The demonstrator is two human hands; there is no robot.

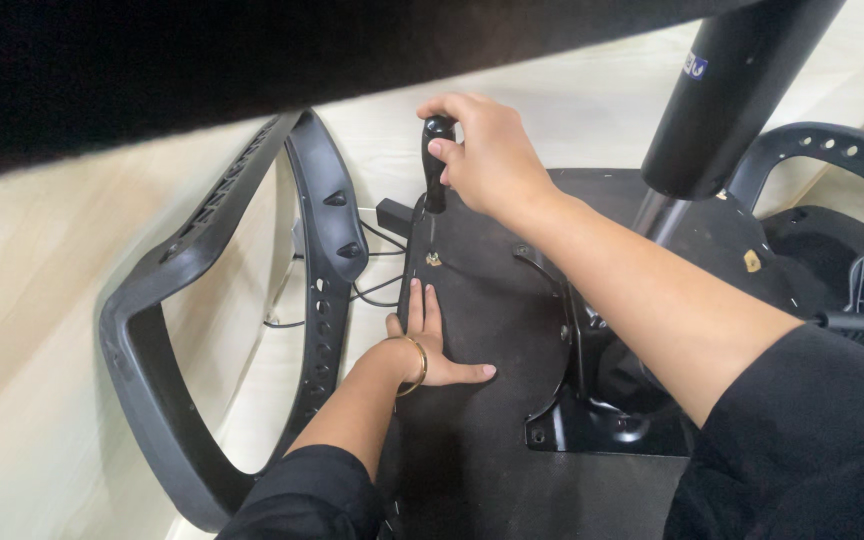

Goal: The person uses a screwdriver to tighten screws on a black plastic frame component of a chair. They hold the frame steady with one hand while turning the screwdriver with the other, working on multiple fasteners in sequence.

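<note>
right hand (487, 155) grips screwdriver (436, 165); left hand (422, 345) steadies seat underside (472, 300).

Pale wood floor (42, 300) — upturned chair (492, 330)

Screwdriver (436, 165) tip too small

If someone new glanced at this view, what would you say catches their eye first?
At centre, the right hand grips a black screwdriver upright over a screw in the black seat underside. Just below, the left hand, with a gold bangle, presses flat on it. A grey armrest loop fills the left.
</note>
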